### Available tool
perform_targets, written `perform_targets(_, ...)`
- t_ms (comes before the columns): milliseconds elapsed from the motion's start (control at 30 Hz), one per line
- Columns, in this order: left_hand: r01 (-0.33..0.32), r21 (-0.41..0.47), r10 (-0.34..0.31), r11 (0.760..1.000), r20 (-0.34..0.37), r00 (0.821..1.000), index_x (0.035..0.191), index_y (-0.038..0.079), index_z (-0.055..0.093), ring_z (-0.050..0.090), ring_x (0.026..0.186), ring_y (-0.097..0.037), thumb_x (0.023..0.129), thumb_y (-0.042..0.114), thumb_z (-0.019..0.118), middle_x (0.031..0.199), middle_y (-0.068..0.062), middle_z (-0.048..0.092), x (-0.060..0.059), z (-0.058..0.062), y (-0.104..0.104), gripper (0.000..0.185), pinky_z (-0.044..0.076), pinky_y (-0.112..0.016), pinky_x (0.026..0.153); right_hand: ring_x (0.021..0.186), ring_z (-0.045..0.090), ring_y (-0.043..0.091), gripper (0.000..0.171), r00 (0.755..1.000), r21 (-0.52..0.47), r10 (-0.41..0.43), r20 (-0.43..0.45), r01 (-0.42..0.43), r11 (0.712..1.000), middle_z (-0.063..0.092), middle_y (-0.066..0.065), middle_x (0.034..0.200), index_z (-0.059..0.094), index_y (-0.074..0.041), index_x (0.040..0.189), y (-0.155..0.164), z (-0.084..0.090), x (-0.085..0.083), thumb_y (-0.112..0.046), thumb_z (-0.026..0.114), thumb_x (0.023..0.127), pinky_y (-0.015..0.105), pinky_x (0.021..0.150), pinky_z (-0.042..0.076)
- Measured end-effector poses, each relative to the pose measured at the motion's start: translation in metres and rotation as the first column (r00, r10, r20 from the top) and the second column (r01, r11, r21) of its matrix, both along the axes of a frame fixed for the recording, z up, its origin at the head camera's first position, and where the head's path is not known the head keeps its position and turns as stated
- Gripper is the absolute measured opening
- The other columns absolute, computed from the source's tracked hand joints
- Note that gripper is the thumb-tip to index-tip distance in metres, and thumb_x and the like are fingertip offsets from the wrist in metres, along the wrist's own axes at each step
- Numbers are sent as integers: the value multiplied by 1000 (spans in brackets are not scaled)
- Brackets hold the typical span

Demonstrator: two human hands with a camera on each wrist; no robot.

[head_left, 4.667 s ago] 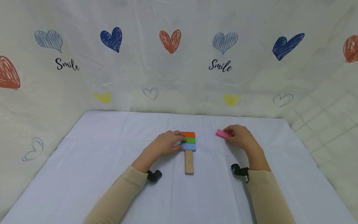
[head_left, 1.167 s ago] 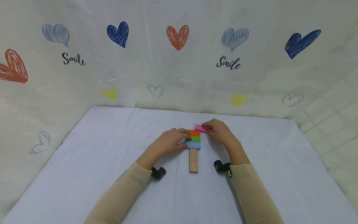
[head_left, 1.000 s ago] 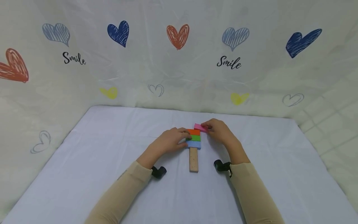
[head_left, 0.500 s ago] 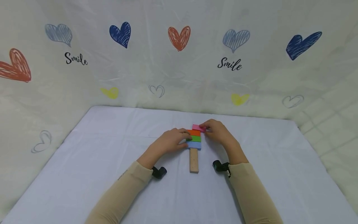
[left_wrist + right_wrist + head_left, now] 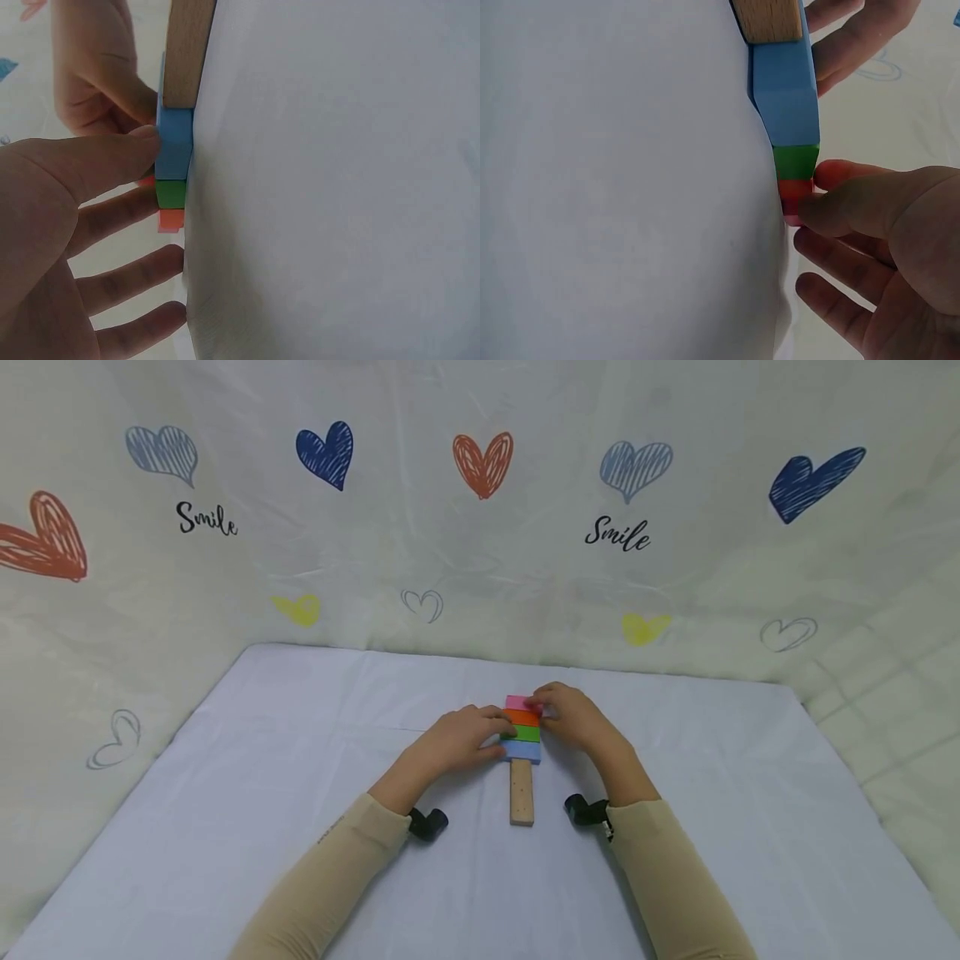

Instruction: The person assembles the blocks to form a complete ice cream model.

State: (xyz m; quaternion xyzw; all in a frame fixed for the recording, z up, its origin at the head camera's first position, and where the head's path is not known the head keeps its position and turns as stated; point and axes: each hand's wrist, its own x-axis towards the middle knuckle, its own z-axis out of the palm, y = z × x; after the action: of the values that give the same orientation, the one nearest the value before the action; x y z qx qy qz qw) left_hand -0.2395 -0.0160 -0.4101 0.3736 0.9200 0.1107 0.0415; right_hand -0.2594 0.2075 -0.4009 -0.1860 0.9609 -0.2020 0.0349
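**Pink block going on at the top of the coloured row**

While the right hand (image 5: 573,722) is pinching the pink block (image 5: 517,702) by its right end, that block is sitting just above centre frame in the head view, touching the far edge of the orange block (image 5: 522,717). Below it the green block (image 5: 524,732), blue block (image 5: 523,750) and wooden stick (image 5: 521,792) are running down toward the frame's bottom. The pink piece is looking like a small, rigid, light painted bar, probably smooth and prone to sliding, so its short ends seem the best hold. The left hand (image 5: 453,743) is lying left of the row, its fingertips (image 5: 142,136) pressing the blocks' left side. The white tablecloth (image 5: 262,827) is lying under everything.
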Motion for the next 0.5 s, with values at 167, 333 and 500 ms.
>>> perform_targets(167, -1, -5, 1, 1000, -4, 1000, 134, 22, 64, 59, 120, -23, 97, 34, 65, 143, 0, 56, 1, 0, 0, 39, 52, -38, 98, 131, 50, 37, 38, 1000, 27, 7, 0, -7, 1000, 58, 17, 137, 67, -6, 130, -5, 1, 1, -1, 65, 92, 52, 110, 39)
perform_targets(333, 0, -11, 0, 1000, -7, 1000, 134, 22, 64, 59, 120, -23, 97, 34, 65, 143, 0, 55, 0, 0, 0, 39, 52, -38, 98, 133, 49, 37, 41, 1000, 50, 10, 7, -11, 999, 56, 17, 140, 66, -6, 131, -9, 2, 2, 2, 63, 91, 52, 111, 39)
perform_targets(500, -2, -11, 2, 1000, -7, 1000, 133, 23, 64, 58, 119, -23, 97, 35, 65, 143, 0, 55, 1, -1, -1, 38, 52, -38, 98, 134, 49, 37, 43, 1000, 65, 11, 11, -12, 998, 56, 17, 141, 65, -7, 132, -10, 1, 2, 3, 62, 91, 52, 111, 39)
